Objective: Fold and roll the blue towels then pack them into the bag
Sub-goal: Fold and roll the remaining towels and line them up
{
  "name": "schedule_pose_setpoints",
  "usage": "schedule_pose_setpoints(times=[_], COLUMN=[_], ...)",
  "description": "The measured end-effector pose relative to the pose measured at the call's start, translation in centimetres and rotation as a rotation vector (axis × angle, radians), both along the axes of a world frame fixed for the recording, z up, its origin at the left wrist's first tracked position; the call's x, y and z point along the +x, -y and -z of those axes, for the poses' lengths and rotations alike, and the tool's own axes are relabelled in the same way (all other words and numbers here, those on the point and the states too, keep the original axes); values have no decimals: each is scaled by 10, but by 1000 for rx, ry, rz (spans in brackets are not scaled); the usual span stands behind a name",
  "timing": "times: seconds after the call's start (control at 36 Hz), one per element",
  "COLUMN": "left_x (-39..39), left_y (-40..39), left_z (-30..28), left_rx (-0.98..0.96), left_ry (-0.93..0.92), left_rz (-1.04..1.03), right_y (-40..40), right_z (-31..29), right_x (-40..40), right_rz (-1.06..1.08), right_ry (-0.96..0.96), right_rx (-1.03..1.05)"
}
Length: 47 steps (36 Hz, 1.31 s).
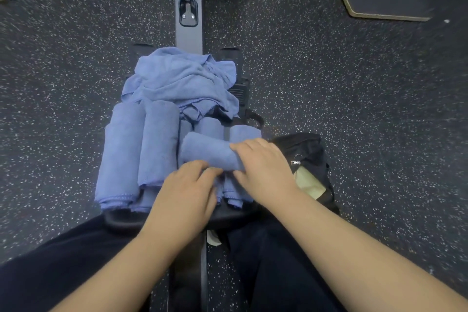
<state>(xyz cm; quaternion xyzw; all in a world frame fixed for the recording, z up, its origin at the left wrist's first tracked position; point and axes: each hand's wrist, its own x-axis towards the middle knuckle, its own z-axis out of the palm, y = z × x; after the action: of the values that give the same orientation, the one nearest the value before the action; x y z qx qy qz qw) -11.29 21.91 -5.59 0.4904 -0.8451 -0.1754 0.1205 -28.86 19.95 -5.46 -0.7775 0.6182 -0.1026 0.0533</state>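
The rolled blue terry towel [207, 153] lies crosswise, clamped at its 3 o'clock end by the right hand [263, 167], left hand [190, 185] resting flat at 6 o'clock, the black fabric bag [307, 159] just beyond at 3 o'clock.

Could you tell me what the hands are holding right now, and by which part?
Both hands are on one rolled blue towel: the right hand wraps its right end, and the left hand presses its near edge.
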Motion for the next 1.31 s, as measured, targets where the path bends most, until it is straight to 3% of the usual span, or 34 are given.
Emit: schedule_pose_setpoints(times=[0.14,0.28,0.39,0.44,0.69,0.83,1.08,1.31], left_x=[3,-3,-19,-24,-20,-14,-2,8], left_y=[-11,-16,-20,-21,-11,-6,4,9], left_z=[5,2,-4,-8,2,1,-5,-19], left_rx=[91,286,590,640,669,629,652,643], left_ry=[-44,-294,-643,-658,-873,-870,-924,-954], left_rz=[-67,-281,-455,-476,-403,-380,-359,-329], right_y=[-14,-20,-25,-26,-32,-31,-30,-37], right_z=[-13,-17,-19,-19,-25,-23,-26,-31], right_x=[10,22,26,26,31,37,45,56], right_rz=[44,131,198,223,293,244,260,160], right_ry=[14,83,128,164,351,356,602,635], right_rx=[244,288,300,310,312,357,482,427])
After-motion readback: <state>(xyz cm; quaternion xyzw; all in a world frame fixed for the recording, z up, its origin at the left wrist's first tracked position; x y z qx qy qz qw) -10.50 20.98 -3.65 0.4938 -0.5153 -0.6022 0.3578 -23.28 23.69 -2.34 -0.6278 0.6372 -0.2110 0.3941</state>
